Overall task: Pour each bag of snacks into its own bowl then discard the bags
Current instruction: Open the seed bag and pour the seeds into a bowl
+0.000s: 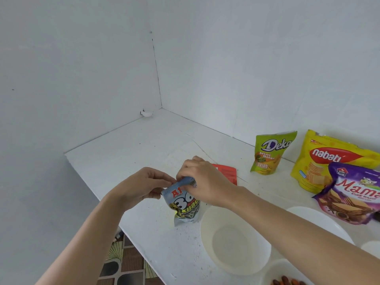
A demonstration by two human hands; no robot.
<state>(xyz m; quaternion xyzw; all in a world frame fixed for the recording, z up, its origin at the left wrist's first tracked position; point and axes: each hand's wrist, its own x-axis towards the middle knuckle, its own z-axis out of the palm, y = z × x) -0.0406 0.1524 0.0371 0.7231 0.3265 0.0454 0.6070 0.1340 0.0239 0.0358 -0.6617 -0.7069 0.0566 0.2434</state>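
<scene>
Step in hand: opening the seed bag [186,206], which stands upright at mid-frame on the counter [144,145]. The left hand [144,186] pinches the left end of the top seal and the right hand [203,179] pinches the right end, fingers curled over the edge. Whether the seal is torn yet cannot be told. For a clean opening, judged: start the tear at a notch, pull the two hands in opposite directions along the seal, keep the bag upright so nothing spills, then tip it over the empty bowl [236,241] just beside it, lower right. Legible on the seed bag: "A1", large digits starting "3", and "Kuac…", cut off by the curve. At right of frame: the green Deka bag [269,153], "Deka Mini Bites", "DURIAN"; the yellow nabati bag [329,159], "nabati"; the purple bag [353,194], "Mama…", wafers pictured. A red bag [227,171] lies flat behind the right hand, print unreadable. A second bowl [320,219] sits behind the right forearm; a small bowl [279,272] at the bottom edge holds brown pieces.
</scene>
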